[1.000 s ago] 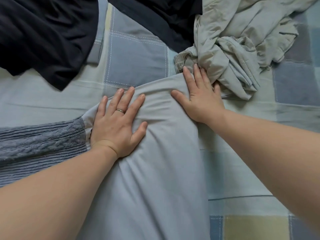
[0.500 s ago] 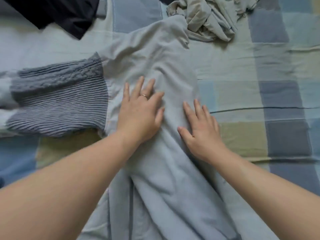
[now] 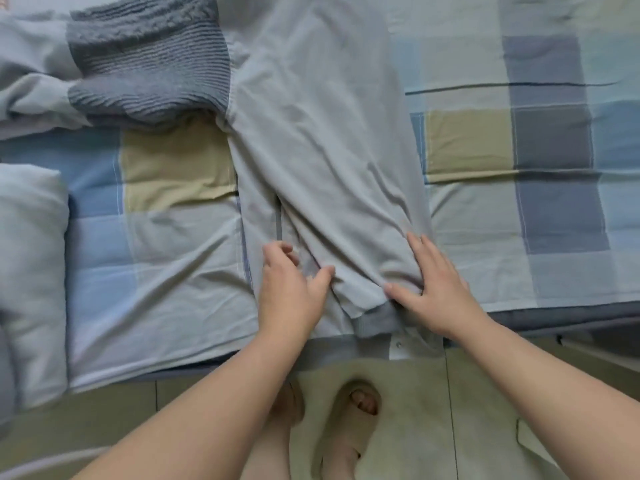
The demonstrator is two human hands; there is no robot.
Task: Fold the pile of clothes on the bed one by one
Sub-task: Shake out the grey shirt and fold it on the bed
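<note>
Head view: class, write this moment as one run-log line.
item: grey garment laid lengthwise on bed | left hand: on near end, grip unclear | right hand: flat on near end

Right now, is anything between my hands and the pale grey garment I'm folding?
Nothing visible. The left hand and right hand both rest directly on the pale grey garment near its lower hem, and the cloth above them lies bare.

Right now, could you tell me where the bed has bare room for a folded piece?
Bare bedspread lies right of the grey garment, and left of it between knit piece and pillow. Crowded: the near hem, under the left hand and right hand.
</note>
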